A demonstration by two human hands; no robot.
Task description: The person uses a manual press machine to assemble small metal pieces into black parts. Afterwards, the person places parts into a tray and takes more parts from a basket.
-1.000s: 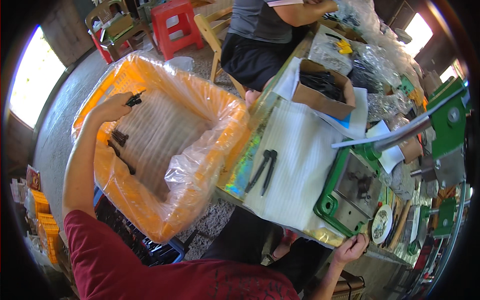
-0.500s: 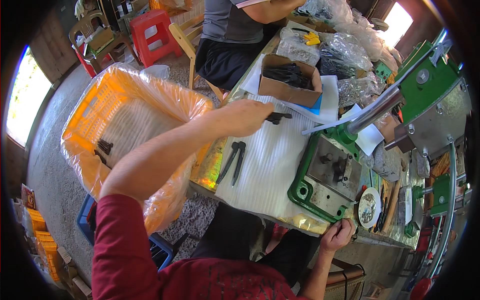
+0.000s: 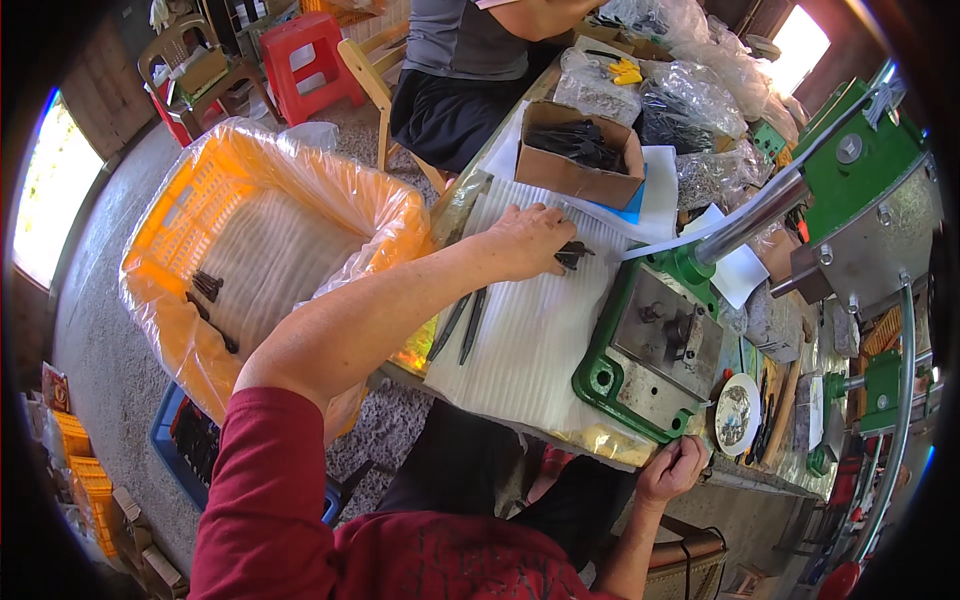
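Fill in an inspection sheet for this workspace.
Surface: white ribbed foam sheet, with a green press at its right.
Job's things: small black pieces; two long black parts, partly hidden; open cardboard box holding black items.
Clutter: clear plastic bags; yellow-handled tool.
Hands: left hand over the foam sheet, at the small black pieces; right hand curled by the table edge.
Cables: pale strip beside the press; cannot tell if a cable.
Surroundings: plastic-lined orange crate, seated co-worker, red stool.
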